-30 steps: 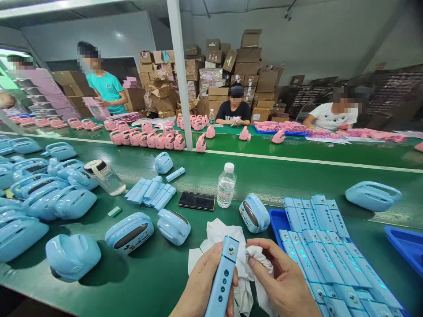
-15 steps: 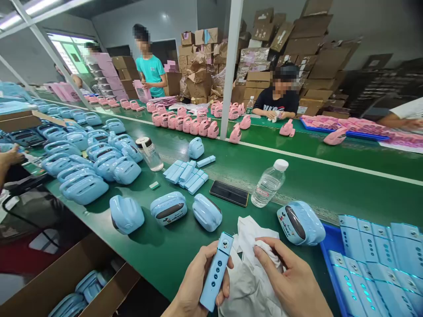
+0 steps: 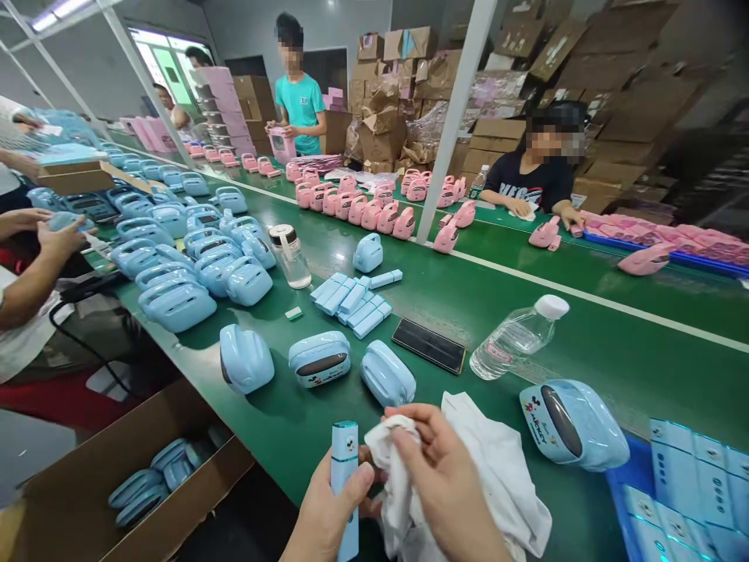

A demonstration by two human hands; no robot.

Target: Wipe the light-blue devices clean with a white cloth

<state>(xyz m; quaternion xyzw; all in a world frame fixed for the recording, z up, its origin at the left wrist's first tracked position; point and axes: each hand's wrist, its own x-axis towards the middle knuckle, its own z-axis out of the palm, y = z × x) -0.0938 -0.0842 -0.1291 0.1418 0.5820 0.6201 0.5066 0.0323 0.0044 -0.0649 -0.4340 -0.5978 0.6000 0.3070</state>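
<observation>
The left hand (image 3: 331, 511) is wrapped around a slim light-blue stick unit (image 3: 344, 484), thumb pressed across its face, holding it upright at the near edge of the green belt (image 3: 480, 297). The right hand (image 3: 445, 484) has its fingers pinched shut on a bunched corner of the white cloth (image 3: 497, 476), pressed up against the stick's side. To wipe it well, I'd judge the cloth wants to run the whole length while the left hand turns the piece (the printed face marks easily, I'd guess), with the thumb shifted so no patch stays covered. A blue speaker (image 3: 576, 425) lies just right of the cloth; a water bottle (image 3: 518, 336) and a phone (image 3: 429, 345) lie beyond.
</observation>
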